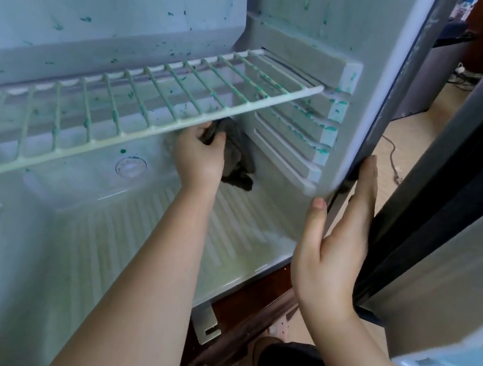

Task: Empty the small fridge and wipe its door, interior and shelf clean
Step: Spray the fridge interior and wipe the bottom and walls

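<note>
a white wire shelf (152, 105), streaked with green, spans the small fridge's pale ribbed plastic interior (75, 238), whose back wall is spattered green too. under the shelf's right end the left hand (199, 156) is curled tight round a crumpled dark grey cloth (238, 158), held against the right inner wall. the right hand (335, 240) rests straight-fingered along the fridge's front right edge, thumb on its inner face. the grey door (457, 224) stands open at far right.

Soft, matt grey cloth (238, 164) in the grip; above it, white-coated wire shelf (274, 100); around, smooth glossy plastic liner (137, 231).
</note>
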A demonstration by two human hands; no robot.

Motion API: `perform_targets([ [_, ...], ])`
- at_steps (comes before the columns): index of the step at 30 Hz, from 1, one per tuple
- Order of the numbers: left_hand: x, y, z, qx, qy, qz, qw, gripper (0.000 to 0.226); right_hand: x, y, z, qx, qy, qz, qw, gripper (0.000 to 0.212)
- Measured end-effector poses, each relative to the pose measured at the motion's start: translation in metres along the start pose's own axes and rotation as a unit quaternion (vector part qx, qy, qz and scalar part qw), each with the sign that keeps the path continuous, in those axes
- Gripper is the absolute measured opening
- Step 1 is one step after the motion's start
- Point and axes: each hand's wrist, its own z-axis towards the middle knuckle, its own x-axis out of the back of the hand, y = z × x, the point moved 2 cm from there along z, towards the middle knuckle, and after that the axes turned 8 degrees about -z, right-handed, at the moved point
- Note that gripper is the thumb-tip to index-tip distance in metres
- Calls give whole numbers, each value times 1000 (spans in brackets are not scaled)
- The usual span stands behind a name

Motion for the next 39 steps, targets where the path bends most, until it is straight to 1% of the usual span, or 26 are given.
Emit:
perform_targets([
  [3,-15,-13,5,21,-25,-53,998,26,-3,3,2,-6,-13,19,1000,63],
  [5,-24,-16,1,24,-28,-63,997,28,-3,5,3,-1,-9,16,1000,63],
  [10,-22,-8,-5,-6,-45,-57,997,38,-2,5,2,0,-11,11,1000,62],
  [12,-22,6,-4,-27,-34,-63,997,32,-1,3,2,-3,-17,12,1000,62],
  [14,-23,20,0,-73,-18,-30,997,27,1,2,2,-8,-16,15,1000,62],
  [16,-22,23,-2,-103,-33,-2,994,28,2,1,2,-13,-21,19,1000,62],
  [18,-19,8,-9,-106,-59,29,992,32,2,1,1,-19,-21,27,999,62],
  [20,-18,-1,-13,-101,-67,52,991,33,2,0,1,-22,-18,29,999,62],
  [22,-19,7,-11,-113,-49,39,992,31,1,-1,1,-23,-15,30,999,62],
  [24,-20,23,-4,-146,-17,7,989,27,0,-1,1,-27,-10,33,999,62],
  [27,-18,30,-1,-162,-9,-1,987,24,0,-1,1,-26,-8,30,999,61],
  [29,-16,23,-2,-149,-22,-18,988,28,0,0,0,-27,-9,34,999,61],
  [31,-16,23,0,-129,-31,-29,991,26,0,1,0,-33,-10,41,999,61],
  [33,-16,36,-1,-157,-25,-36,987,19,-1,1,0,-39,-8,47,998,60],
  [36,-15,60,-8,-233,-32,-56,970,19,-1,1,0,-44,-1,48,998,60],
  [39,-11,61,-19,-305,-27,-12,952,18,-1,0,0,-42,5,44,998,59],
])
